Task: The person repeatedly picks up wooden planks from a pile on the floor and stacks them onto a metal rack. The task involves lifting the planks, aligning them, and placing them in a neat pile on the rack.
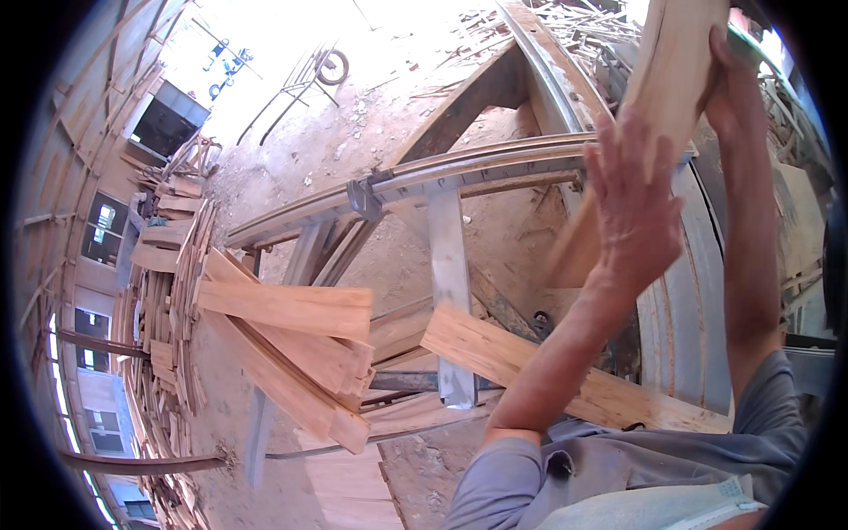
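A pale wooden board [678, 66] stands raised and tilted at the upper right. My right hand [730, 93] grips its right edge, with some fingers hidden behind the wood. At the board's lower end is my left hand [638, 199], its fingers stretched out and spread, slightly blurred, over the wood's face. Past my left wrist, a blurred slanting piece of wood [570, 247] shows; whether it joins the raised board I cannot tell. Across my front, under my left forearm, another long board [495, 349] lies aslant.
A metal rail [495, 168] with a clamp-like block [363, 200] crosses ahead. A grey machine table [676, 327] stands by my right arm. Loose boards [287, 309] fan out at left, near tall stacked wood [172, 309]. Scrap strips [574, 35] and a wheeled cart [309, 75] lie farther off.
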{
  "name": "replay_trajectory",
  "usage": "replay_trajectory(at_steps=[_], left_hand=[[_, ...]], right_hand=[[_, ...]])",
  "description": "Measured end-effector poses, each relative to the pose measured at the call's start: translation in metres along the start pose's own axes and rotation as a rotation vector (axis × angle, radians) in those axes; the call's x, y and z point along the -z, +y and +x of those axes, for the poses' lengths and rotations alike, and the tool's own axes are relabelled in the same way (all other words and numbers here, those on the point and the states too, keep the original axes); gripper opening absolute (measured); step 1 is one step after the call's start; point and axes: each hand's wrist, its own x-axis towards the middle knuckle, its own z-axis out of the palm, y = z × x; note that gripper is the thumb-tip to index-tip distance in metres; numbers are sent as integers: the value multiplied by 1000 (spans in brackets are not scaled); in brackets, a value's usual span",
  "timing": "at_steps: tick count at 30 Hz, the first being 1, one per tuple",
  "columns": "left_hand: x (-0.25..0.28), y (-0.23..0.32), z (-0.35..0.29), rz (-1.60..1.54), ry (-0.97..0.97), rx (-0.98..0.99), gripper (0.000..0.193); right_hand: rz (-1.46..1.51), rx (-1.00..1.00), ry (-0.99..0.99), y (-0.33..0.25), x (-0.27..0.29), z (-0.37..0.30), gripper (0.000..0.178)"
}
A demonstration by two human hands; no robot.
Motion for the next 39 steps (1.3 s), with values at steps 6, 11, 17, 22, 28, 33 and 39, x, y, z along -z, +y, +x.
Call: replay_trajectory(at_steps=[6,11,17,22,28,33,39], left_hand=[[18,-102,-46,352,-300,30,76],[14,-211,-98,468,-502,-62,71],[16,-275,-120,571,-622,-100,70],[18,-295,-107,605,-672,-102,70],[24,-311,-102,590,-691,-4,69],[25,-319,-104,558,-661,-18,62],[15,-310,-87,562,-643,-138,75]], right_hand=[[111,-356,310,135,112,-69,39],[254,-567,455,235,116,-148,32],[269,-705,571,307,118,-163,31],[215,-790,585,319,104,-157,26],[-304,-1040,33,266,118,-145,23],[-1300,33,-249,258,146,-97,46],[-1601,518,-335,273,191,-48,68]])
